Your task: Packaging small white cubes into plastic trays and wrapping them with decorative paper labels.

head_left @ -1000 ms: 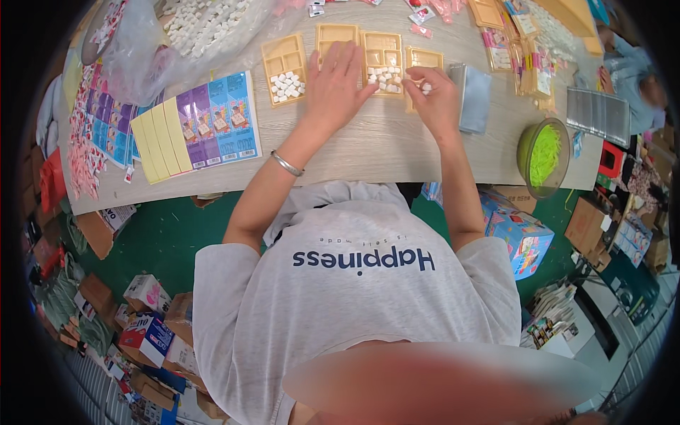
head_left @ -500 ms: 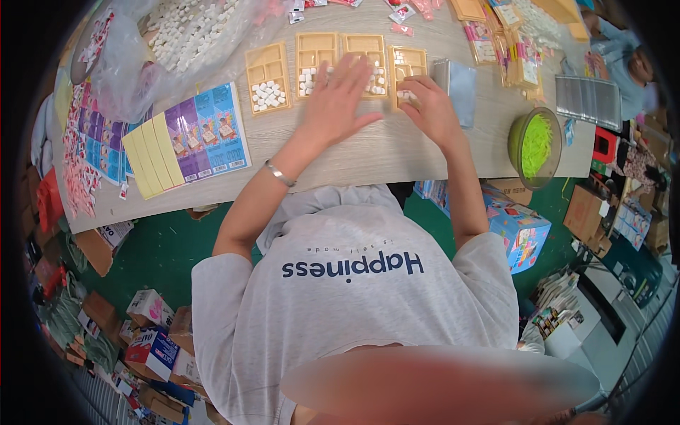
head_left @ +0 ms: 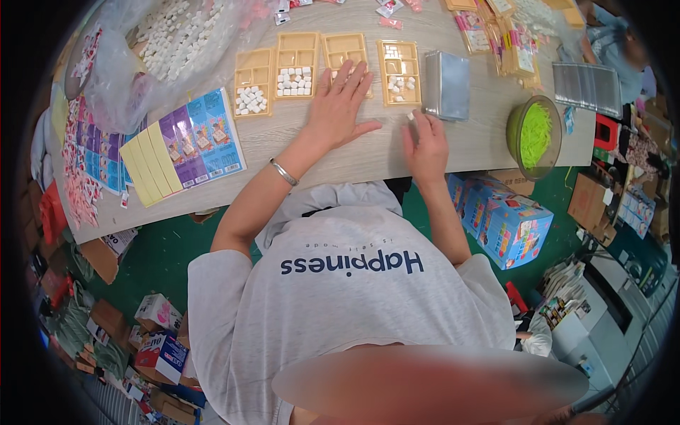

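Note:
Several yellow compartment trays stand in a row at the table's far side: the leftmost tray (head_left: 253, 59), the second tray (head_left: 298, 41), the third tray (head_left: 344, 42) and the rightmost tray (head_left: 400, 67). Small white cube-like pieces (head_left: 250, 101) lie in their near compartments. My left hand (head_left: 338, 106) rests flat over the near part of the third tray, open, fingers stretched; it hides most of that compartment. Just in front of the rightmost tray, my right hand (head_left: 426, 145) is closed, with a small white piece (head_left: 411, 115) at its fingertips.
Clear plastic covers (head_left: 448, 85) lie right of the trays. A bowl (head_left: 515, 138) holds green shredded strips. Printed card sheets (head_left: 191, 138) lie at left, below a plastic bag (head_left: 127, 88) and many white pieces. More packed trays (head_left: 520, 60) sit far right, near another person (head_left: 613, 42).
My right hand has drawn back from the rightmost tray toward me, uncovering the white pieces inside. The trays appear further left in view. My left hand stays over the third tray.

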`<state>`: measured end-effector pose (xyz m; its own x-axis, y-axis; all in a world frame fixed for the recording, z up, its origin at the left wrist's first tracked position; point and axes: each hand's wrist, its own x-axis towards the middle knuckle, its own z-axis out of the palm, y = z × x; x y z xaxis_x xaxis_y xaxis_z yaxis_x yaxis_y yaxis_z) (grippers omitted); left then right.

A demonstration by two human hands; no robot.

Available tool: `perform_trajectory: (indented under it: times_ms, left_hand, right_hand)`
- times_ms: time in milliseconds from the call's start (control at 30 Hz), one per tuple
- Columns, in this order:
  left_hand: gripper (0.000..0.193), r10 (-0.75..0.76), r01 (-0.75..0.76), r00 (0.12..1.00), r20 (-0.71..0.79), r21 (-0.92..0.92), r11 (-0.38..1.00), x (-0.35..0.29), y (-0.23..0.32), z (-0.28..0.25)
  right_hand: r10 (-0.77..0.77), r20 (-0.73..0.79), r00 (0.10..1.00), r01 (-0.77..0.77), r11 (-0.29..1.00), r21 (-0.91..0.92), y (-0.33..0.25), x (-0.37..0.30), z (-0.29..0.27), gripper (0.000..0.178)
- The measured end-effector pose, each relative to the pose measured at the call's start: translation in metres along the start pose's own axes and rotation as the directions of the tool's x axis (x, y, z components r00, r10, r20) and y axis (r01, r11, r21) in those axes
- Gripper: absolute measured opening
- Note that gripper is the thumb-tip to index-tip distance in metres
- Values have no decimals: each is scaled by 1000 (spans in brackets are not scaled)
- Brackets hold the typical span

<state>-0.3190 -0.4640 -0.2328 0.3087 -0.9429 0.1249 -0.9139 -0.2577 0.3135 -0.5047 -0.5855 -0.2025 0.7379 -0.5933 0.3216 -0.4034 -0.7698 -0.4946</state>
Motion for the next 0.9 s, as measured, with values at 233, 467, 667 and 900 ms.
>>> perform_trajectory:
  times_ms: [233,467,667,900]
  left_hand:
    - [91,45,-45,999,-23,-25,999,18,22,-10]
    - [69,138,-137,989,49,-24,990,34,41,16]
    - [68,86,-87,996,-19,-39,995,34,46,5]
    - [75,5,-3,999,-32,59,998,54,44,15]
  right_hand:
    - [1,46,999,-1,1000,-14,7,4,0,12]
    - [111,171,979,-82,982,-168,9,1,12,8]
    - [-29,-98,995,15,990,-142,7,55,-9,10]
    - [-145,-126,981,93,935,-343,27,64,-21,46]
